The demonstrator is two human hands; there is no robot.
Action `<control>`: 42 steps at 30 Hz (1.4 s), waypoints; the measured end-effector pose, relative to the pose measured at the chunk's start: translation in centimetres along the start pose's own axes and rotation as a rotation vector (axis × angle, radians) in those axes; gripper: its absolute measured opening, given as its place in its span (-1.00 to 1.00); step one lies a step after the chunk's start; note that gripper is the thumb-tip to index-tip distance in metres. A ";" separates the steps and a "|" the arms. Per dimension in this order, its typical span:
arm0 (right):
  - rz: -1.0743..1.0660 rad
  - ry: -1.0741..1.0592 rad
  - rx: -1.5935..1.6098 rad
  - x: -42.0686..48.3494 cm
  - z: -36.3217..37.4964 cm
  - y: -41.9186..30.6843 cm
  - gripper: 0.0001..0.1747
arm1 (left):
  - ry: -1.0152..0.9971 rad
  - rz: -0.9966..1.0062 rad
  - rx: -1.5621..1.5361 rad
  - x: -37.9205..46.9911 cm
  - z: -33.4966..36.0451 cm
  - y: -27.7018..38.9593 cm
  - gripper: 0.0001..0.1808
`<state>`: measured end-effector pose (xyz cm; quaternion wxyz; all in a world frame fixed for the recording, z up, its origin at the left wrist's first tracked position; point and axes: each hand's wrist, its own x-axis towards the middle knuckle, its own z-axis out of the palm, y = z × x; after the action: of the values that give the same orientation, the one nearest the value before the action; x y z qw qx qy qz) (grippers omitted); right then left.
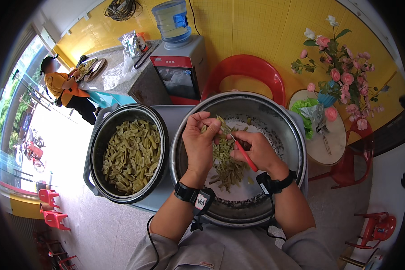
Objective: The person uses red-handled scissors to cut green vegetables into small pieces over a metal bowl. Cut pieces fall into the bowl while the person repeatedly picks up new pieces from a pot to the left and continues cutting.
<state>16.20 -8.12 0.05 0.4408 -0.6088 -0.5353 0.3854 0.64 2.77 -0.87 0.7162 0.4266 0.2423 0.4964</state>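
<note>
My left hand [201, 140] pinches a piece of green pickled vegetable [203, 129] above a wide metal basin [292, 162]. My right hand [256, 148] grips a red-handled tool [245, 156], its narrow metal end reaching towards my left fingers; whether it is scissors or a knife I cannot tell. A thin green piece [223, 124] stands between my hands, by the tool's tip. Beneath them, a heap of cut green strips [226, 179] lies in the basin. A dark-rimmed round pot [95, 152] to the left holds many flat green pieces [131, 158].
Basin and pot stand on a grey table [182, 111]. Behind are a red chair [276, 76] and a water dispenser [179, 57]. A round side table [337, 145] stands right. A co-worker [59, 84] is at the far left counter [138, 76]. Cables hang from my wrist straps.
</note>
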 end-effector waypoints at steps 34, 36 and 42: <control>0.011 0.123 -0.011 0.3 -0.2 0.1 -0.56 | -0.139 -0.294 -0.207 0.7 -1.1 0.5 -0.79; 0.053 0.134 0.038 0.2 -0.1 0.0 -0.57 | -0.162 -0.294 -0.210 0.5 -1.1 0.7 -0.80; 0.100 0.087 0.057 0.1 -0.1 -0.3 -0.55 | -0.059 -0.259 -0.201 0.6 -0.8 0.5 -0.87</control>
<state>16.19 -8.03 0.40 0.4608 -0.6381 -0.4734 0.3954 -0.01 3.66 -0.78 0.8200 0.3322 0.2232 0.4091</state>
